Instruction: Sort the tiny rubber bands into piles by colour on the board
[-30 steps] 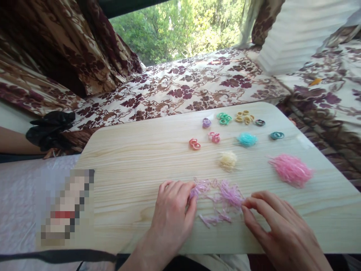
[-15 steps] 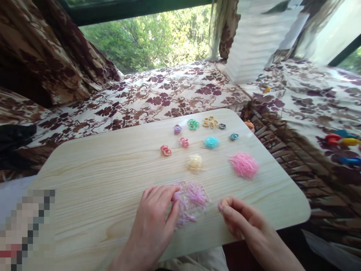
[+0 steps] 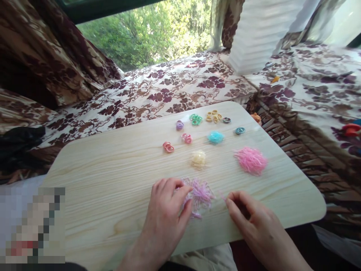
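Pale wooden table (image 3: 113,180) with hands and sorted strands. The left hand (image 3: 167,207) lies at the left edge of the lilac pile (image 3: 201,194), thumb and forefinger parted; the right hand (image 3: 256,218) stands just right of it, thumb and forefinger pinched together. Beyond, in decreasing size: pink pile (image 3: 252,161), turquoise pile (image 3: 216,137) and cream pile (image 3: 199,159); then clusters of yellow rings (image 3: 216,117), green rings (image 3: 195,119), coral rings (image 3: 168,147) and teal rings (image 3: 240,131). Smallest, a lilac strand (image 3: 221,195) seems caught in the right fingertips, though blur leaves this uncertain. The step in hand is judged to be picking single strands from the lilac pile; the next move calls for a firm right-hand pinch and a light left hand, lest the loose strands scatter.
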`<state>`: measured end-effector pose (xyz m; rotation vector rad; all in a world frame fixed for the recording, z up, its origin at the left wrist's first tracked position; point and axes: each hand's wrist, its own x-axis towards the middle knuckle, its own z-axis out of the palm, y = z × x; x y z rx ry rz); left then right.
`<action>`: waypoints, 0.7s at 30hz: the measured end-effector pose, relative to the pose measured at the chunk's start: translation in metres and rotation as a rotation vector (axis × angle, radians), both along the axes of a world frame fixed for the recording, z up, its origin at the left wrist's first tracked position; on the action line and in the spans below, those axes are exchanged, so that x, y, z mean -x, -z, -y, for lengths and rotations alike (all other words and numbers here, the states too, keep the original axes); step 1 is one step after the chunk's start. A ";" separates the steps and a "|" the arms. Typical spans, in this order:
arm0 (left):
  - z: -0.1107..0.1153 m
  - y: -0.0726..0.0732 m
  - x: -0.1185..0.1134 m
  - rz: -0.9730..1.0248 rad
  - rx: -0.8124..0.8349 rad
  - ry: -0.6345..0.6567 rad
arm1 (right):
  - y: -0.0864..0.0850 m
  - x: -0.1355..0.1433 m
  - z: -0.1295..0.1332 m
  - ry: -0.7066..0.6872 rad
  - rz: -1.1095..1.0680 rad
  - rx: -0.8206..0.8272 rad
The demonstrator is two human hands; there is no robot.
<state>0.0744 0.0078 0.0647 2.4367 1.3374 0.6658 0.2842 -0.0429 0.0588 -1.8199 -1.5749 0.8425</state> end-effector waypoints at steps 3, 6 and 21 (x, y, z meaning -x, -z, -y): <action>-0.006 0.000 -0.011 -0.041 0.036 0.020 | 0.002 0.001 -0.003 -0.056 0.140 -0.064; -0.014 0.001 -0.017 -0.072 0.065 0.035 | 0.003 0.004 -0.008 -0.092 0.286 -0.163; -0.017 0.004 0.008 0.055 0.046 -0.038 | 0.009 0.027 0.004 -0.387 0.391 -0.357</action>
